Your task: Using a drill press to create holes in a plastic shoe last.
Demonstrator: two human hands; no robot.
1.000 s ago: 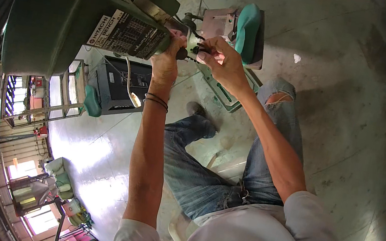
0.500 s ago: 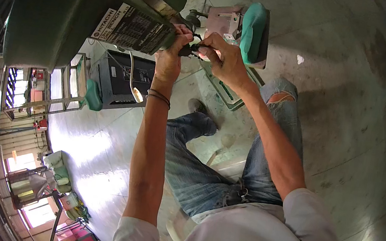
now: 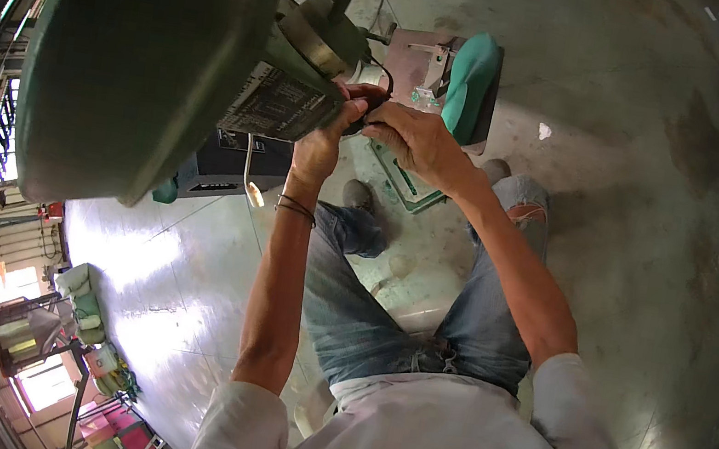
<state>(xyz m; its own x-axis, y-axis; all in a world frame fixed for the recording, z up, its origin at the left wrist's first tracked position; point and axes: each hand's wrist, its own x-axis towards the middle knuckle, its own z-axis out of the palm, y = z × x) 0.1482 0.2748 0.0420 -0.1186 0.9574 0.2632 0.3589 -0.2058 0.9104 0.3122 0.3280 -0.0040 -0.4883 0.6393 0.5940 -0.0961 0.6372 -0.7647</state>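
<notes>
The large green head of a bench drill press fills the upper left. Just right of its label plate, both hands meet at the dark drill chuck. My left hand is closed round the chuck from the left, thumb toward me and fingers partly behind it. My right hand comes in from the right, its fingers bent and pinched together against the chuck. What those fingertips hold, if anything, is hidden. A thin black cord curves down to the hands from above.
Beyond the hands is the brown drill table, bearing a metal vise and a teal padded piece. The green slotted base lies below. A white-tipped cable hangs beside a black box.
My view has shifted, so the drill head looks larger and lower. My hands have drawn closer together, and my right fingers now press nearer the chuck.
</notes>
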